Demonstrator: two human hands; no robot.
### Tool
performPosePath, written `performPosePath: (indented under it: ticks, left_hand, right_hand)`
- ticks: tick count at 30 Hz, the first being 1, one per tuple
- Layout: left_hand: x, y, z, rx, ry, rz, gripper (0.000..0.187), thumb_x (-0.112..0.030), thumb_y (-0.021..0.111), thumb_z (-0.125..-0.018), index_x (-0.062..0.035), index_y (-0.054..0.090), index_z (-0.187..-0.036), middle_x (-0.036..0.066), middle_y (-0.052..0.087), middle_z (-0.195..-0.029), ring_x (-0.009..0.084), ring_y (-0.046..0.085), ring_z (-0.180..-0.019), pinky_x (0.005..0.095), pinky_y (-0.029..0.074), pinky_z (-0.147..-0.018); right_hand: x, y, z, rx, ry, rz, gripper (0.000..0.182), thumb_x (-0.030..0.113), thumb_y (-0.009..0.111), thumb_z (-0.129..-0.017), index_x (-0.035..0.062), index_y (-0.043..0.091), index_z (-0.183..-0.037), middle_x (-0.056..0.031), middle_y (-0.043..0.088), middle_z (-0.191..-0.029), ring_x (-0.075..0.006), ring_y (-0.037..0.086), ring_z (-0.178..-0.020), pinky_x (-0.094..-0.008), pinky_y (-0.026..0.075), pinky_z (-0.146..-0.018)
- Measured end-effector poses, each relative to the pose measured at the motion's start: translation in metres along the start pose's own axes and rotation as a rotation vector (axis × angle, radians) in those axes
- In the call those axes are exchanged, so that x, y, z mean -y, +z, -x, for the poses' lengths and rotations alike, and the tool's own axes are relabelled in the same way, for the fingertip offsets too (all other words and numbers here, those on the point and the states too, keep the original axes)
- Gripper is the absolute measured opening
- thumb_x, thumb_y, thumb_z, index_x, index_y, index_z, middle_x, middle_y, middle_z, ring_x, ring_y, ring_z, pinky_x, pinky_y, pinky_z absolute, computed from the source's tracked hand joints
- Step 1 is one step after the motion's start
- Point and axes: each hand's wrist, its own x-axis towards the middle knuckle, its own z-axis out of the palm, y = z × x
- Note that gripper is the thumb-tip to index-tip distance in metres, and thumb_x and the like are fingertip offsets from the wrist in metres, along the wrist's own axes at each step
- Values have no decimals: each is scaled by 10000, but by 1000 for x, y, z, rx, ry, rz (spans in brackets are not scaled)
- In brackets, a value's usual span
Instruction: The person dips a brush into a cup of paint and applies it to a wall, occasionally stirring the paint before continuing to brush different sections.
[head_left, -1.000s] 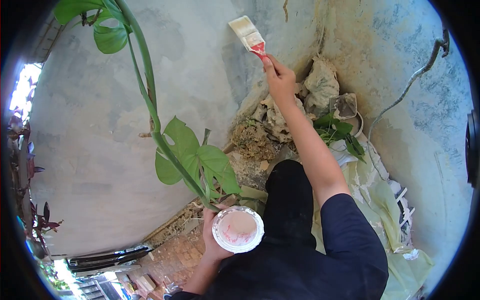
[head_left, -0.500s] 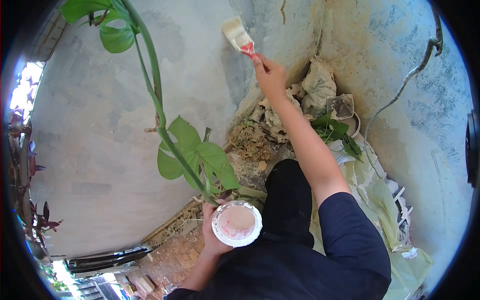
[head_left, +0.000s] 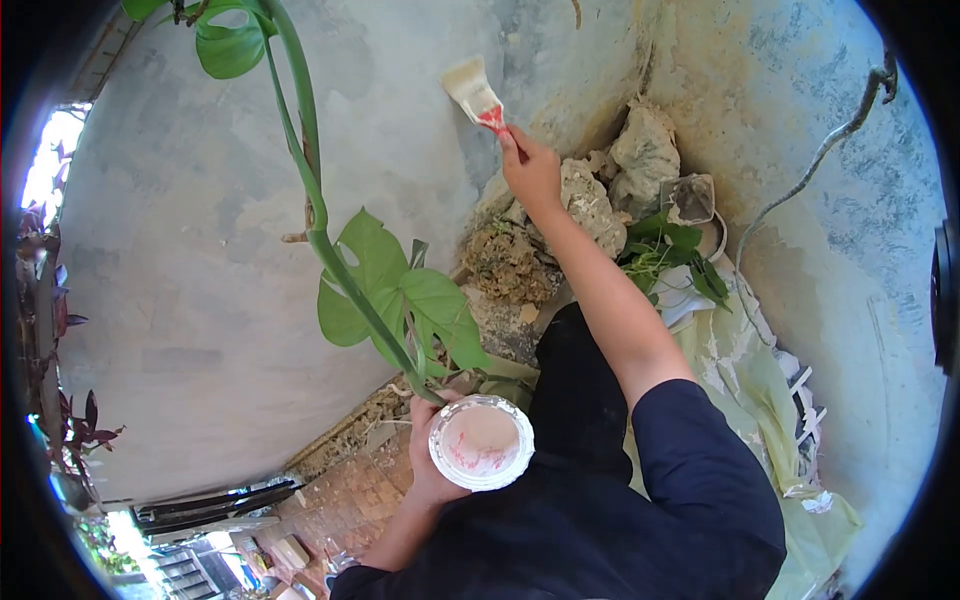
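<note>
My right hand (head_left: 532, 176) is closed round the red handle of a wide paintbrush (head_left: 474, 92), its pale bristles tilted up and left against the grey wall (head_left: 250, 200). Low in front of my body, my left hand (head_left: 432, 470) grips a white paint tub (head_left: 482, 442) by its side. Whitish paint with red streaks shows inside the tub, and its rim is smeared white. A thick green plant stem (head_left: 345, 275) with broad split leaves (head_left: 385, 290) runs down to the tub and overlaps my left hand in this view.
Rough rocks (head_left: 640, 160) are piled in the wall corner, with a clear plastic container (head_left: 688, 198) and cut leaves (head_left: 665, 250) beside them. A pale green sheet (head_left: 750, 400) covers the ground at right. A bare branch (head_left: 820, 150) hangs along the right wall. Brick paving (head_left: 340, 510) lies lower left.
The brush and my right hand have moved slightly down the wall. The tub in my left hand has shifted a little right, and the view has tilted slightly.
</note>
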Motion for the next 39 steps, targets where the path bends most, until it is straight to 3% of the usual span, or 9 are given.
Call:
performPosePath:
  ticks: [3,7,10,13,16,21,27,33,39]
  left_hand:
    - [4,-7,-5,73,113,-153,940,-151,976,-584,-24,425,-1336,101,629,-1181,183,654,-1072,342,538,-936]
    - [2,-6,-3,68,108,-180,922,-163,977,-578,-26,447,-1320,88,625,-1185,174,650,-1066,329,530,-935]
    - [-4,1,-2,16,16,-60,714,-238,949,-574,-36,632,-1181,99,586,-1186,265,560,-1105,390,453,-970]
    - [-10,5,-5,14,-44,1,626,-280,932,-574,-46,724,-1116,103,575,-1180,312,516,-1121,425,410,-993]
    - [-12,7,-3,29,-38,-11,622,-283,925,-578,-53,725,-1120,101,585,-1174,313,517,-1116,431,402,-1003]
    - [-7,9,-10,14,57,2,613,-287,921,-592,-74,725,-1133,96,582,-1190,311,514,-1136,435,404,-1015]
    - [-8,9,-15,21,200,-96,624,-271,926,-593,-113,730,-1163,90,566,-1236,299,511,-1162,422,406,-1031]
    - [-5,9,-21,28,240,-99,629,-287,922,-591,-109,737,-1165,88,573,-1229,288,515,-1132,407,410,-1005]
    - [-5,10,-16,24,119,-28,664,-319,920,-568,-98,743,-1169,85,587,-1192,280,522,-1100,395,408,-991]
  right_hand:
    - [-49,-4,31,66,103,175,279,300,619,-990,96,734,-1141,-161,680,-753,-273,663,-660,-404,510,-643]
    - [-37,-25,57,58,259,84,300,314,622,-987,92,738,-1153,-162,701,-770,-310,658,-661,-400,521,-659]
    - [4,-21,32,-64,39,-128,320,238,660,-983,18,712,-1210,-132,672,-721,-97,561,-637,-303,472,-608]
    - [20,-1,5,-66,-7,-132,325,279,655,-985,41,725,-1194,-132,663,-702,-148,583,-615,-330,478,-609]
    - [-10,2,23,102,122,186,314,313,602,-994,94,731,-1178,-150,701,-765,-364,679,-706,-437,527,-674]
    - [-37,-21,57,130,258,258,317,313,595,-1000,86,734,-1172,-154,720,-815,-340,690,-719,-427,528,-665]
    - [26,-7,14,-46,-4,-155,334,324,657,-961,80,744,-1174,-165,715,-801,-245,670,-675,-366,507,-635]
    - [-47,-5,42,179,183,292,335,312,636,-970,73,734,-1183,-164,713,-785,-236,670,-693,-361,514,-659]
    - [-8,-39,53,33,204,19,328,326,616,-977,101,733,-1185,-195,707,-809,-338,682,-737,-408,525,-684]
